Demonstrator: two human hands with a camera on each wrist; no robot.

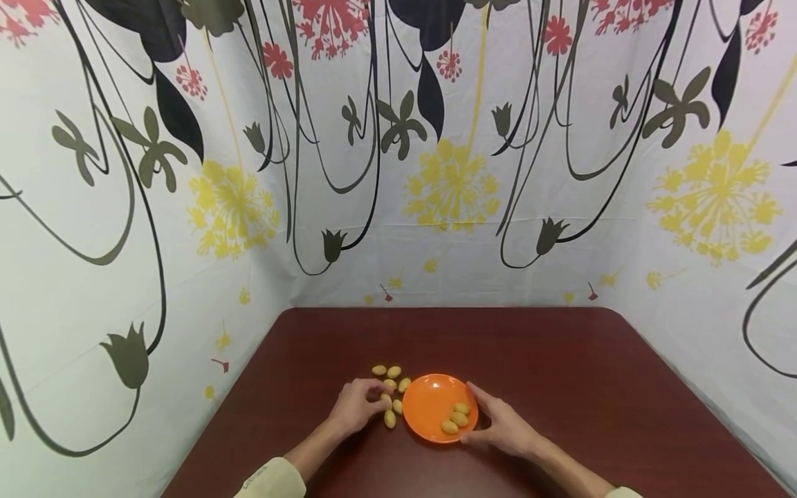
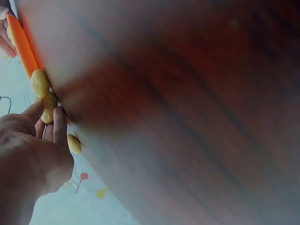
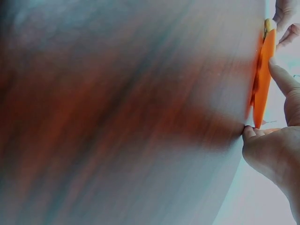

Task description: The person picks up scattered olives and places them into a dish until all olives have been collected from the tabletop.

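The largest thing is a white cloth (image 1: 448, 277), printed with grey, yellow and pink flowers, which rises behind the table at 12 o'clock and also along its 9 and 3 o'clock sides. Next in size is the dark red table (image 1: 535, 346), with a smooth, slightly shiny top. On its near part lies a round orange plate (image 1: 429, 408), and I take this plate as the centre of my clock, in the head view. The right hand (image 1: 506, 427) holds it by the rim, with thumb and fingers spread apart: the fingers touch near 2 o'clock, the thumb between 4 and 5. The left hand (image 1: 358, 406) is at 9 o'clock, and its thumb and fingertips pinch one yellow oval piece (image 2: 48, 110). A cream sleeve (image 1: 277, 478) covers the left forearm, toward 8 o'clock. The smallest things are the other yellow pieces. Three plate pieces (image 1: 459, 419) lie on the orange surface in a short row, from 3 to 5 o'clock. Outside the rim, several loose pieces (image 1: 405, 385) are grouped around the left fingers, from about 9 to 10 o'clock, the closest just beside the plate.
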